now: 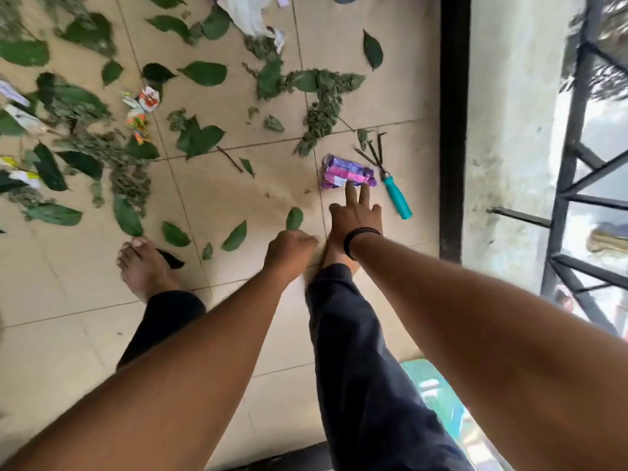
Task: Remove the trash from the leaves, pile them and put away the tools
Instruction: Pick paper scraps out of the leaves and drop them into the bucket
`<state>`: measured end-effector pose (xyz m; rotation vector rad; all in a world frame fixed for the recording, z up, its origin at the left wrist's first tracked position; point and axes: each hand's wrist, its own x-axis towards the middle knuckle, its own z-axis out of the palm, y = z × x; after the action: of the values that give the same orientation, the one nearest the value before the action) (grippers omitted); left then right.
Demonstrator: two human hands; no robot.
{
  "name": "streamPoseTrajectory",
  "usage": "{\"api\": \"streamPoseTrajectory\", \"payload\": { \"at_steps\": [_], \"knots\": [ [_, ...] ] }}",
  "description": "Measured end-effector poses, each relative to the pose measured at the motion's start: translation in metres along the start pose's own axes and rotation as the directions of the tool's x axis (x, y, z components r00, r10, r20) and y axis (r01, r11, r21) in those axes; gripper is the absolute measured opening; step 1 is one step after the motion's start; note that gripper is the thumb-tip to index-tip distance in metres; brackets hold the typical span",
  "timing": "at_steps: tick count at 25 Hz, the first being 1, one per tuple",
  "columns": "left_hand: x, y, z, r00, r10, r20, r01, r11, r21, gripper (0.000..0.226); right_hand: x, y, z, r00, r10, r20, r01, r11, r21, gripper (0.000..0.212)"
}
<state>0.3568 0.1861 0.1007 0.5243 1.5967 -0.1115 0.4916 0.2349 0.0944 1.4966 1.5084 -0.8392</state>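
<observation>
One purple wrapper (347,172), one hand rake, leaves all over the tiles.

Right hand (355,214) reaches with fingers spread, two fingertips at the wrapper's near edge; left hand (290,248) curled, empty. Teal-handled hand rake (390,180) lies just right; two bare feet.

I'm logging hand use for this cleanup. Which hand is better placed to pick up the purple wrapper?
Probably the right hand: its straight fingers already reach the purple wrapper beside the hand rake. The left hand is curled, farther back near a leaf.
</observation>
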Motion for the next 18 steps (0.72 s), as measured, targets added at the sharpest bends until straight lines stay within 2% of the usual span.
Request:
{"api": "streamPoseTrajectory", "payload": {
  "at_steps": [3,5,9,11,13,16,18],
  "knots": [
    [0.026,-0.007,-0.001,0.999,0.019,0.044,-0.022,0.997,0.068,0.044,0.046,0.010,0.005,0.996,0.041,0.077,-0.036,0.998,-0.057,0.058],
    [0.041,-0.009,-0.014,0.999,0.021,0.050,-0.025,0.996,0.088,0.042,0.065,0.011,0.007,0.994,0.065,0.091,-0.057,0.995,-0.082,0.065],
    [0.060,-0.014,-0.065,0.997,-0.057,-0.056,0.055,0.998,-0.027,0.026,0.065,-0.003,-0.001,0.998,0.052,-0.038,-0.055,0.995,-0.083,0.060],
    [0.059,-0.011,-0.100,0.993,-0.070,-0.098,0.068,0.997,-0.024,0.020,0.051,-0.018,-0.015,0.993,-0.058,-0.104,0.053,0.997,-0.051,0.050],
    [0.056,-0.001,-0.140,0.992,-0.036,-0.123,0.038,0.999,0.014,0.019,0.040,-0.041,-0.034,0.976,-0.146,-0.159,0.166,0.979,0.117,0.034],
    [0.065,0.019,-0.196,0.985,0.037,-0.169,-0.026,0.997,0.066,0.018,0.031,-0.075,-0.059,0.960,-0.196,-0.202,0.266,0.862,0.430,0.021],
    [0.076,0.029,-0.234,0.962,0.098,-0.256,-0.070,0.991,0.117,0.018,0.033,-0.097,-0.075,0.947,-0.212,-0.242,0.311,0.797,0.517,0.042]
  ]
}}
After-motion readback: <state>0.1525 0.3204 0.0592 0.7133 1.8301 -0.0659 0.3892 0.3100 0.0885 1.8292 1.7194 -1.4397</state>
